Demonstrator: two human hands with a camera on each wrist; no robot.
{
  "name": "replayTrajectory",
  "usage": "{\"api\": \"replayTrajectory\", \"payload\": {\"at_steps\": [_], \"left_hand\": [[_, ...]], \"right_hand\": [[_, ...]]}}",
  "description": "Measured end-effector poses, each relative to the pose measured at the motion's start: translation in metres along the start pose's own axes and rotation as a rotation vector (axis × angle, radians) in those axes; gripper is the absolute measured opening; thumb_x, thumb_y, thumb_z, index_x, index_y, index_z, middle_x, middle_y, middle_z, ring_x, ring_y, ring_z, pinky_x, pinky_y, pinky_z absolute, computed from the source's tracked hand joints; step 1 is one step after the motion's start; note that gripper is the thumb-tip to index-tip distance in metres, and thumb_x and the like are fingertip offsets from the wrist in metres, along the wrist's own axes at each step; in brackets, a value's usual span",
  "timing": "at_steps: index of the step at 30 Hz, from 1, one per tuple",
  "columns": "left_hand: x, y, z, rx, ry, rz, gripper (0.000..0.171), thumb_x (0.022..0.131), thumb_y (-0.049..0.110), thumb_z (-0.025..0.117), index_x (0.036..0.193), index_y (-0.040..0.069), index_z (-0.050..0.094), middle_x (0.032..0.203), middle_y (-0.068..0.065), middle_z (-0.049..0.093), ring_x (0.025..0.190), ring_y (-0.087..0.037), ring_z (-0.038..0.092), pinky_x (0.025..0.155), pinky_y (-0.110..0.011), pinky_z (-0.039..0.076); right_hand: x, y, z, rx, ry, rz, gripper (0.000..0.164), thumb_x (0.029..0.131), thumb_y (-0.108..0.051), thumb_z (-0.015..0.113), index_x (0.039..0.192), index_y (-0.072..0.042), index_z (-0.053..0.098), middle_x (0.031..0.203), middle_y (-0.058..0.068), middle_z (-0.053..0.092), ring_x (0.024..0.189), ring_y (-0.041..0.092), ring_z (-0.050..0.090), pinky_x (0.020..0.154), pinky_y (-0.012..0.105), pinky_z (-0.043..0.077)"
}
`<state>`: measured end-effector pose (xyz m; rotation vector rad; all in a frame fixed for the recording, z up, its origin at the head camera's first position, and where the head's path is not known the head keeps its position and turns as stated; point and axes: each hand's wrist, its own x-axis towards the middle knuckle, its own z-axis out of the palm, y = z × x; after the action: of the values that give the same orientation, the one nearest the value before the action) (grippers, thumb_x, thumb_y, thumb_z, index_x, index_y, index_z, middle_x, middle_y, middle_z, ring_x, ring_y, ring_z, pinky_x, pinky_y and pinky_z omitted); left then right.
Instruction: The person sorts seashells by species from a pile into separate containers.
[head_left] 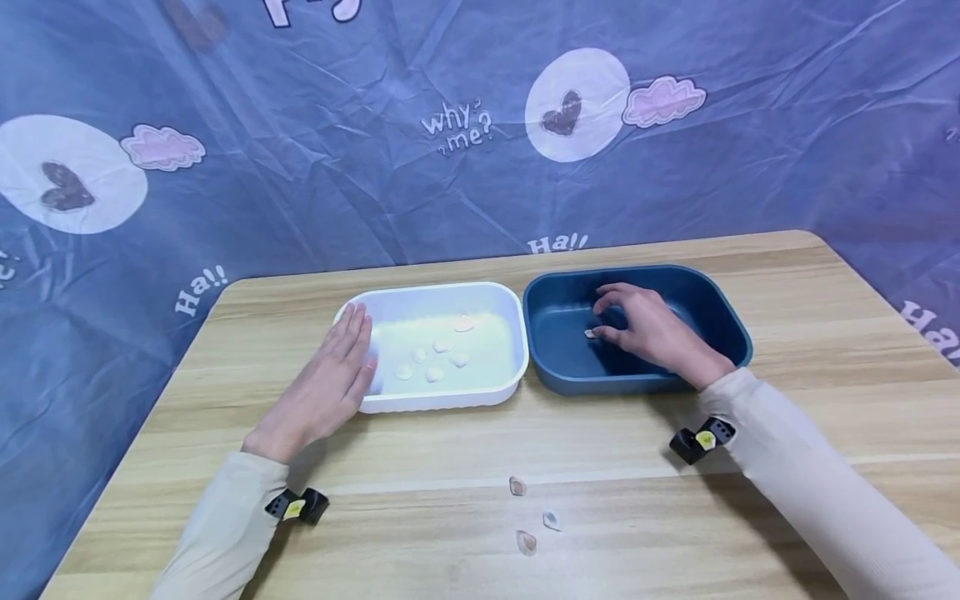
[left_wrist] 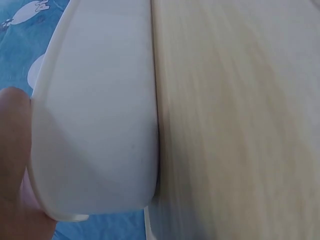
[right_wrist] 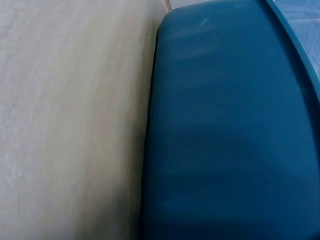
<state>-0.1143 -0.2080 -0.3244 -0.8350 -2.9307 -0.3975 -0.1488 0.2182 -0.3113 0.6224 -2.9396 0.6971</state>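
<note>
Pale shells (head_left: 460, 360): six, scattered over the floor of the white tray (head_left: 442, 401), just left of the frame's centre.
Small shell (head_left: 590, 333): one, inside the blue tray (head_left: 600, 385), right of centre, at the tip of the right thumb.
Desk shells (head_left: 527, 542): three, loosely grouped on the desk (head_left: 405, 467) at lower centre, well apart from both trays.
Trays: two, side by side, with rims touching or nearly so; cannot tell which.
Left hand (head_left: 318, 396): lies over the left end of the white tray, with straight fingers pressed together and thumb slightly apart.
Right hand (head_left: 645, 325): hangs inside the blue tray, with fingers arched and parted from the thumb; cannot tell whether in contact with the small shell.
Black wrist devices (head_left: 298, 506): two, one on each of two pale sleeves (head_left: 232, 517), both cut off by the frame.
Hidden: part of the white tray's left rim under the left hand, and part of the blue tray's floor behind the right hand.
Left wrist view: mostly white outer wall and desk, with a slice of hand cut off at the left edge.
Right wrist view: mostly blue outer wall and desk, dim and soft.
Printed cloth (head_left: 337, 167): fills the upper frame, cut off at top and sides.
Desk edges: straight behind the trays, rounded at upper right, slanting toward lower left.
Room: broad right of the blue tray, narrower behind both trays, ample between front walls and desk shells.
</note>
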Motion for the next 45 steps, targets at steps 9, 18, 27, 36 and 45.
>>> {"api": "replayTrajectory", "payload": {"at_steps": [9, 18, 27, 36, 45], "left_hand": [[0.004, 0.007, -0.003, -0.016, -0.043, -0.066, 0.066, 0.106, 0.038, 0.022, 0.150, -0.010, 0.009, 0.159, -0.022, -0.001, 0.147, -0.029, -0.007, 0.120, -0.042, 0.002], [0.004, 0.008, -0.002, -0.008, -0.061, -0.079, 0.068, 0.106, 0.039, 0.020, 0.150, -0.009, 0.002, 0.159, -0.022, -0.004, 0.147, -0.029, -0.008, 0.120, -0.042, 0.001], [0.003, 0.002, 0.000, 0.001, -0.057, -0.044, 0.067, 0.105, 0.037, 0.026, 0.150, -0.007, 0.002, 0.159, -0.021, 0.000, 0.147, -0.028, -0.007, 0.120, -0.041, 0.001], [0.002, 0.005, -0.002, -0.009, -0.058, -0.042, 0.069, 0.105, 0.038, 0.027, 0.150, -0.008, 0.004, 0.159, -0.022, -0.001, 0.147, -0.029, -0.008, 0.120, -0.042, 0.000], [0.002, 0.006, 0.001, -0.005, -0.043, -0.111, 0.074, 0.104, 0.044, 0.028, 0.149, -0.010, 0.004, 0.159, -0.023, -0.004, 0.146, -0.033, -0.011, 0.119, -0.043, -0.003]], "right_hand": [[-0.016, -0.011, -0.015, 0.010, 0.069, -0.021, 0.022, 0.086, -0.006, 0.071, 0.106, 0.005, 0.068, 0.131, 0.026, 0.054, 0.118, 0.046, 0.051, 0.097, 0.059, 0.042], [-0.052, -0.044, -0.015, 0.060, 0.197, -0.232, 0.022, 0.080, -0.004, 0.077, 0.100, -0.007, 0.071, 0.125, 0.015, 0.062, 0.113, 0.036, 0.058, 0.089, 0.052, 0.048], [-0.087, -0.076, 0.009, 0.195, 0.164, -0.485, 0.025, 0.080, -0.010, 0.075, 0.105, -0.015, 0.070, 0.127, 0.006, 0.061, 0.115, 0.024, 0.058, 0.105, 0.017, 0.036], [-0.107, -0.092, 0.046, 0.155, -0.126, -0.495, 0.019, 0.082, -0.021, 0.077, 0.099, -0.019, 0.069, 0.127, 0.003, 0.059, 0.116, 0.020, 0.056, 0.094, 0.038, 0.050], [-0.109, -0.092, 0.053, 0.142, -0.227, -0.474, 0.024, 0.077, -0.020, 0.081, 0.098, -0.020, 0.070, 0.128, 0.003, 0.057, 0.119, 0.019, 0.051, 0.098, 0.037, 0.047]]}}
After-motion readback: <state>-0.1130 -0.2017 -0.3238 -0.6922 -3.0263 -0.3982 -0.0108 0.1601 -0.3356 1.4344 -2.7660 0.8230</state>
